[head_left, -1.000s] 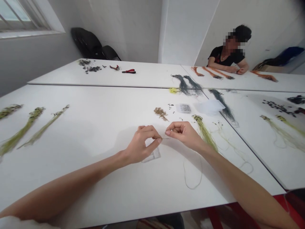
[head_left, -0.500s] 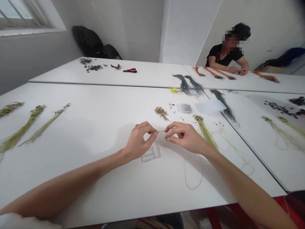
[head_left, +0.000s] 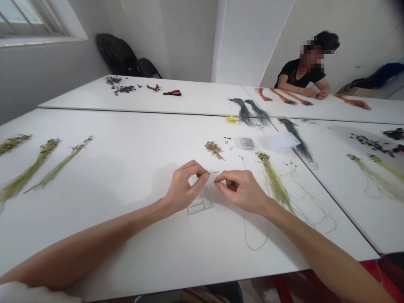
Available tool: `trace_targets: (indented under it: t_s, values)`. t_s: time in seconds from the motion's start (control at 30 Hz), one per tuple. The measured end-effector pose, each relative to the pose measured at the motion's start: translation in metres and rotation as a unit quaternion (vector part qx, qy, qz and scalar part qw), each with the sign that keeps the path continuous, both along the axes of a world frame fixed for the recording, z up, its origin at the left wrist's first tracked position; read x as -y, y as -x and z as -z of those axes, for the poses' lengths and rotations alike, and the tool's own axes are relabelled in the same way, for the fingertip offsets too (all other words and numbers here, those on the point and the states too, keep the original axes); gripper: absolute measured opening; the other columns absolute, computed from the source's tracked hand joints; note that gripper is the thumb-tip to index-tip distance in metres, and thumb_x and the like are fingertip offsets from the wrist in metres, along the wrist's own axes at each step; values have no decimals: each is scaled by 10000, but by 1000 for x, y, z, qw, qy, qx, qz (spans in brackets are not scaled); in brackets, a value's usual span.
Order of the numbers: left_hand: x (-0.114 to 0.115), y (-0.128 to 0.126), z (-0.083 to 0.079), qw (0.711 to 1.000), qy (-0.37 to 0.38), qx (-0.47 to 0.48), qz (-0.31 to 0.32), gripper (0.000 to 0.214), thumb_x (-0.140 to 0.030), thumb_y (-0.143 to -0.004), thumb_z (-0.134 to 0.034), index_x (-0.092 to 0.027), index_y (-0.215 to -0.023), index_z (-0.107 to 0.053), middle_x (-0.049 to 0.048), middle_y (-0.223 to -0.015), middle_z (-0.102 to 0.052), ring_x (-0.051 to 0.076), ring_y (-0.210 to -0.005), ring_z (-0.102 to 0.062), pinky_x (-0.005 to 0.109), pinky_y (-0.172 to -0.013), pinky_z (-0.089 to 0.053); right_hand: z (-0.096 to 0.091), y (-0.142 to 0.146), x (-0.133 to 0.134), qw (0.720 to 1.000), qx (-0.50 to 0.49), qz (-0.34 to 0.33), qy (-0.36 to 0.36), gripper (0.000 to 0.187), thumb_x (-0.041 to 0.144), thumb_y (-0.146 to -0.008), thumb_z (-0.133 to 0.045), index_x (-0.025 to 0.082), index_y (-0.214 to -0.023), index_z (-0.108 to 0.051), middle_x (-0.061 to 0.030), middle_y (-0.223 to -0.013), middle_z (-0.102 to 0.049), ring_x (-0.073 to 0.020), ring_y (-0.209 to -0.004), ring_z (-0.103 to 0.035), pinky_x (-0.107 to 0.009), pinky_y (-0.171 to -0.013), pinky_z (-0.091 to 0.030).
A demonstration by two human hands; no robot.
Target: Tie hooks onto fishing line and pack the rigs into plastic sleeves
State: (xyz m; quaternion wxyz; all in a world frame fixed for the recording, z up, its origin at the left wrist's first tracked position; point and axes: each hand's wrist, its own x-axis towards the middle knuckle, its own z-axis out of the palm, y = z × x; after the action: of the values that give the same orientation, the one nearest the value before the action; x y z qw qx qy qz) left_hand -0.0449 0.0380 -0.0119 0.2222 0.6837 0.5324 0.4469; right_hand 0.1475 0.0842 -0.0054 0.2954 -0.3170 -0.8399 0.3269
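My left hand [head_left: 186, 187] is closed in a pinch on a small thin fish hook [head_left: 215, 172], whose end sticks out to the right past the fingertips. Close beside it, my right hand [head_left: 241, 189] pinches a thin yellow-green fishing line [head_left: 257, 250], which hangs down in a loop onto the table. Only a small gap separates the two sets of fingertips. Below them on the table lies a clear compartment tray [head_left: 199, 206]. A loose pile of gold-coloured hooks [head_left: 213, 149] is just beyond my hands.
Right of my hands lies a yellow-green line bundle [head_left: 274, 181]. A small clear box [head_left: 246, 143] and a plastic bag [head_left: 279, 142] are farther back. More line bundles [head_left: 47, 153] lie at left. Red-handled pliers [head_left: 172, 93] are on the far table, where another person [head_left: 301, 75] sits.
My right hand has closed from a looser finger pose into a tight pinch and lowered slightly. My left hand stays nearly still. The person opposite has shifted a little to the right.
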Motion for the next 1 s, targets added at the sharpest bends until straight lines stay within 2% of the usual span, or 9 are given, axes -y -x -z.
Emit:
trace_targets:
  t_s: [0.07,0.17,0.3,0.37,0.43,0.53,0.67,0.77,1.0]
  values:
    - [0,0,1,1000,0,-14,12,170,-172,-893,-532,-167,-736,-597,10,-774,-565,130,-725,-538,287,-710,-421,0,-1,1,1000,-27,8,-8,74,216,-814,-607,192,-811,-677,61,-524,-358,-75,-485,-311,-245,-499,-283]
    - [1,0,2,998,-14,-41,49,143,-172,-897,-531,-171,-778,-611,7,-775,-577,134,-746,-543,312,-773,-399,-4,-4,-5,996,-72,36,34,100,266,-819,-626,184,-802,-679,68,-514,-303,-75,-476,-260,-251,-476,-237]
    - [3,0,3,996,-32,-50,67,133,-168,-905,-524,-176,-805,-612,4,-784,-590,135,-766,-552,335,-826,-372,-9,-10,-18,985,-56,9,161,185,344,-808,-650,171,-755,-689,58,-497,-335,-81,-477,-251,-258,-462,-186]
    - [3,0,3,997,-34,-48,59,137,-164,-904,-523,-175,-802,-615,5,-786,-591,135,-764,-554,338,-827,-369,-10,-12,-24,972,-42,-21,232,227,391,-800,-659,171,-774,-708,37,-519,-414,-88,-490,-294,-257,-466,-205]
    - [3,0,4,997,-31,-46,57,141,-165,-903,-526,-174,-799,-620,5,-785,-594,136,-763,-558,338,-826,-368,-9,-14,-27,962,-39,-37,269,248,415,-788,-672,173,-800,-723,11,-569,-489,-98,-521,-346,-258,-480,-235]
    - [3,0,3,996,-20,-44,70,133,-178,-903,-537,-181,-821,-642,8,-813,-621,141,-797,-576,340,-842,-369,-8,-14,-28,960,-37,-36,276,238,411,-776,-689,177,-789,-725,13,-578,-480,-97,-530,-332,-260,-489,-226]
    - [3,-1,2,994,4,-52,91,114,-252,-899,-575,-201,-923,-675,22,-917,-659,158,-856,-594,346,-858,-378,-9,-12,-22,960,-35,-42,275,198,362,-787,-682,170,-747,-709,56,-512,-328,-83,-498,-243,-267,-485,-168]
    - [3,-2,3,994,22,-51,95,148,-272,-909,-562,-195,-850,-675,15,-825,-655,154,-798,-588,347,-837,-388,-9,-11,-20,960,-38,-53,274,201,357,-793,-679,165,-737,-701,69,-505,-256,-79,-492,-198,-273,-483,-137]
    - [4,-4,-3,995,51,3,83,179,-265,-917,-539,-192,-803,-656,14,-806,-639,149,-783,-580,322,-795,-415,-2,-12,-31,938,-90,-97,319,174,335,-780,-687,162,-766,-692,22,-604,-451,-95,-563,-301,-270,-522,-215]
